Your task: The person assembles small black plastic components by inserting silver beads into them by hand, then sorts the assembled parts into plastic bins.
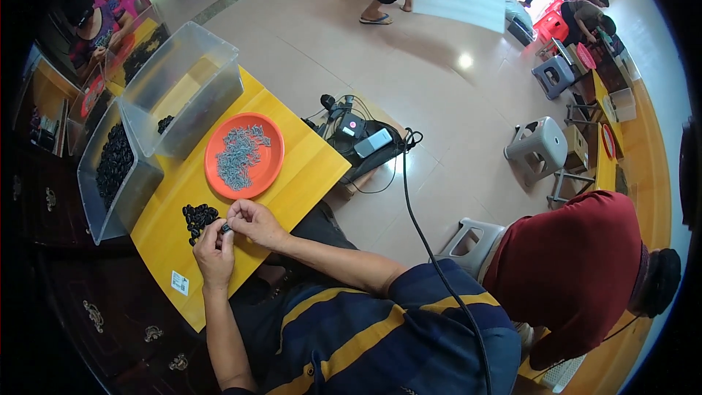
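Note:
Both of my hands meet over the yellow table [292,157], in front of the pile of small black parts [196,218]. My left hand [215,254] is closed, pinching one small black part [225,227] between thumb and fingertips. Right against that part, my right hand [257,224] is closed too, its thumb and finger pressed together; whatever they hold is too small to make out. Just beyond my hands lies a round orange-red plate [276,164] bearing a heap of thin grey metal pieces [238,153], which look like screws or pins.
Two clear plastic bins stand left: one bin [150,175] full of black parts, another bin [212,44] holding a few. A white label [180,283] sits near the table's edge. Beyond are cables and a power adapter [373,143], grey stools [540,146] and several people, one in dark red [570,271] close by.

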The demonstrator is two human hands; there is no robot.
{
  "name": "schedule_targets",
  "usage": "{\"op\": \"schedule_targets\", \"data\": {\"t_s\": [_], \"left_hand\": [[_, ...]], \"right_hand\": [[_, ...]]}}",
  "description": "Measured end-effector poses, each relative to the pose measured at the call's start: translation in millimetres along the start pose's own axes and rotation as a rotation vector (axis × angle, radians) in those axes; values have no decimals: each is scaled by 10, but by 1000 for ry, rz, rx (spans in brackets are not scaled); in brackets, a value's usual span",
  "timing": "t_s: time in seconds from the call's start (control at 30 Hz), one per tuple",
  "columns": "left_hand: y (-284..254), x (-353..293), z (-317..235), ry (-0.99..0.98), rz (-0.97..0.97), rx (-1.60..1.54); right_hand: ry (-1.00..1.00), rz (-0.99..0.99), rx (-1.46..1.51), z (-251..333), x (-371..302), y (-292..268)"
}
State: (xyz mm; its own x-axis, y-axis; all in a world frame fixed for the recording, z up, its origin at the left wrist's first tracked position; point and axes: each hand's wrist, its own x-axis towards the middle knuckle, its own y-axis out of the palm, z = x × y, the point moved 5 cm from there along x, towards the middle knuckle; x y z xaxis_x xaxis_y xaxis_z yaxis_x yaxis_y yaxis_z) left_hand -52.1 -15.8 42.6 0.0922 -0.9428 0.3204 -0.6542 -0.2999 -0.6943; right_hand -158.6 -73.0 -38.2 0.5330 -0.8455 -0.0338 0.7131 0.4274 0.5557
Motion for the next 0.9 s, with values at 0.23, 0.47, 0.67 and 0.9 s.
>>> {"op": "schedule_targets", "data": {"t_s": [0.23, 0.47, 0.67, 0.9], "left_hand": [[22, -5, -11, 22, -2, 5], [46, 3, 28, -16, -10, -2], [54, 4, 30, -21, -22, -4], [46, -2, 67, -14, 2, 14]], "right_hand": [[-22, 19, 18, -16, 7, -11], [-79, -4, 25, -81, 35, -31], [-38, 2, 19, -38, 20, -42], [5, 7, 28, -30, 11, -46]]}}
